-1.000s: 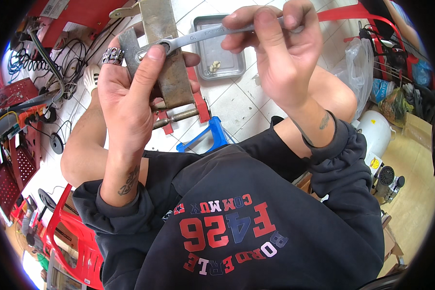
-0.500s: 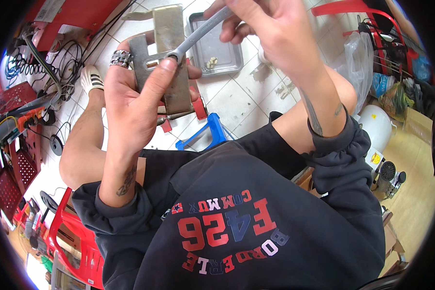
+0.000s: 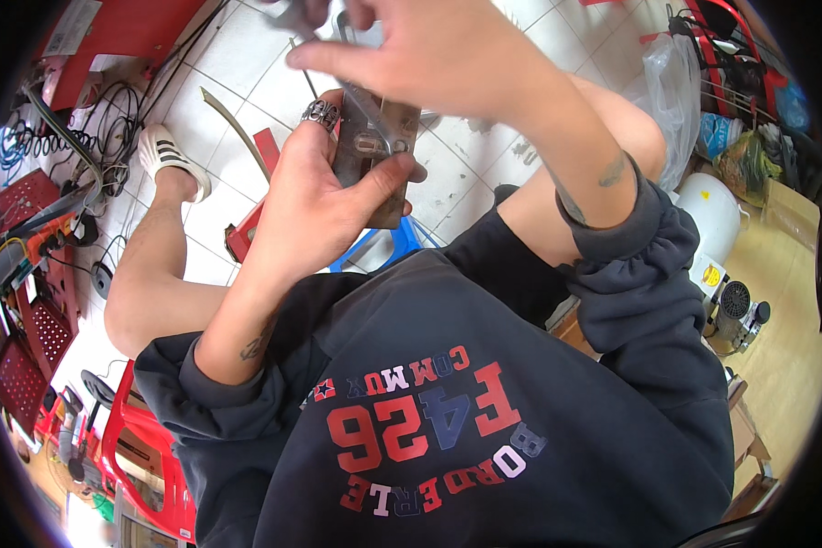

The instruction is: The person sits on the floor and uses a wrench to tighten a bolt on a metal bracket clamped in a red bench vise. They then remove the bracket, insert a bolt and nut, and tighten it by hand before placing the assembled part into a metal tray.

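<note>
Head view. I looked down past a dark printed sweatshirt [image 3: 484, 429] onto a white tiled floor [image 3: 247, 73].

Containers. At the right edge a clear plastic bag [image 3: 676, 91] stood slumped beside a white cylindrical tank [image 3: 717, 215]; I could not make out what the bag held. Red perforated crates [image 3: 27, 338] lay at the left rim among coiled black cables [image 3: 110, 119]; their contents were too small to tell. A red plastic stool [image 3: 146, 457] showed at the lower left.

Object in hand. A flat rectangular metal plate [image 3: 379, 164], dull brown-grey with a slot-shaped cutout near its middle, was held upright in front of my chest, above a blue stool [image 3: 397, 242]. My left hand [image 3: 315, 201] was clamped on the plate, thumb pressed across its lower front face and fingers wrapped behind its left edge; a chunky silver ring [image 3: 321, 113] sat on one finger. My right hand [image 3: 429, 55] hovered over the plate's top edge, fingers pinched together on a thin metal tool [image 3: 374, 114] whose tip met the plate near the cutout. The upper end of the tool was hidden inside the fingers.

Surroundings. A white striped shoe [image 3: 169, 155] rested on the tiles at the left.
</note>
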### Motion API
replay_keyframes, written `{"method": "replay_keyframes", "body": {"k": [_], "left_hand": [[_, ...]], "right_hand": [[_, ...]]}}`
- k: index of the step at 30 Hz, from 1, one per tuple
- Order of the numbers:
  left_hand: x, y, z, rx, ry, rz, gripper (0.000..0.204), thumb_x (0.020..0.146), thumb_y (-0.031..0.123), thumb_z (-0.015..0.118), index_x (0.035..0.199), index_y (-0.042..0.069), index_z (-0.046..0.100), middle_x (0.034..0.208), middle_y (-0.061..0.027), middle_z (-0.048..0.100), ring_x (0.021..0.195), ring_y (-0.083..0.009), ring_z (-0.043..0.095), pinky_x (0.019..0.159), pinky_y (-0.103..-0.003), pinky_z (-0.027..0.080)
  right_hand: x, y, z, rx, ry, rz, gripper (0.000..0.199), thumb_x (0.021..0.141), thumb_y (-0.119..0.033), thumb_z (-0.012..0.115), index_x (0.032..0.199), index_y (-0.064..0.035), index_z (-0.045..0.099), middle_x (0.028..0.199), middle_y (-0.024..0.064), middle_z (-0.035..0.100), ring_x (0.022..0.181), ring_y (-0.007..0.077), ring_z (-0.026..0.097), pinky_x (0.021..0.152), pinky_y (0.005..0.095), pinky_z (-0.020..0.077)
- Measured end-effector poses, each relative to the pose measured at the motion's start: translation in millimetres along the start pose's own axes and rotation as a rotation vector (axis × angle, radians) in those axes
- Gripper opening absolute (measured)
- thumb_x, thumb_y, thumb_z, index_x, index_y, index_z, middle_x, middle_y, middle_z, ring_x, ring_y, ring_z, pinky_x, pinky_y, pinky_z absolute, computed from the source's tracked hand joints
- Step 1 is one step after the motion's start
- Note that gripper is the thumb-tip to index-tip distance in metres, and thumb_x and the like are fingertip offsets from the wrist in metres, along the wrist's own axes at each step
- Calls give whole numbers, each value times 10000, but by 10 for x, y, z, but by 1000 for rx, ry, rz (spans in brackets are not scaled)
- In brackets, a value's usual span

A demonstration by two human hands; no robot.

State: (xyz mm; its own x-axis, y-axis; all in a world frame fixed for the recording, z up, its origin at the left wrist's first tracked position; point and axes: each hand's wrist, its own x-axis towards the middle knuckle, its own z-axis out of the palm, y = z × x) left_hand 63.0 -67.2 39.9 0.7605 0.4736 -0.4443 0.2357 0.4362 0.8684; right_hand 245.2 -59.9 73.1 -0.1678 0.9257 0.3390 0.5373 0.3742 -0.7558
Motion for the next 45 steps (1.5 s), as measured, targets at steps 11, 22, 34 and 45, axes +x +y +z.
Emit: {"method": "replay_keyframes", "body": {"k": [11, 22, 34, 45], "left_hand": [[192, -420, -532, 340, -52, 725, 270, 881, -60, 577, 1150, -34, 565, 1064, -162, 657, 947, -241, 690, 779, -360, 575], [21, 110, -188, -191, 154, 309, 586, 948, -11, 588, 1420, -4, 243, 1208, -227, 626, 1072, -254, 667, 908, -384, 575], [61, 34, -121, -148, 260, 456, 577, 905, -85, 616, 1401, -7, 334, 1180, -160, 609, 1073, -194, 634, 915, -328, 549], [-21, 45, -57, 17, 343, 428, 505, 915, -78, 611, 1348, -76, 351, 1113, -164, 639, 991, -164, 649, 840, -278, 556]], "right_hand": [[-211, -335, 316, -63, 34, -374, 283, 796, -115, 680, 1078, -98, 665, 885, 36, 630, 788, 203, 649, 637, 332, 575], [-289, -176, 54, -219, 53, 296, 376, 839, -340, 743, 758, -6, 591, 613, 158, 619, 586, 335, 644, 562, 384, 503], [-365, -40, 286, -355, 153, 100, 275, 894, -279, 671, 851, -40, 544, 755, 121, 621, 673, 316, 667, 563, 402, 519], [-391, -176, 472, -322, 201, 287, 181, 872, -124, 702, 917, 6, 584, 818, 147, 632, 726, 348, 631, 615, 406, 494]]}}
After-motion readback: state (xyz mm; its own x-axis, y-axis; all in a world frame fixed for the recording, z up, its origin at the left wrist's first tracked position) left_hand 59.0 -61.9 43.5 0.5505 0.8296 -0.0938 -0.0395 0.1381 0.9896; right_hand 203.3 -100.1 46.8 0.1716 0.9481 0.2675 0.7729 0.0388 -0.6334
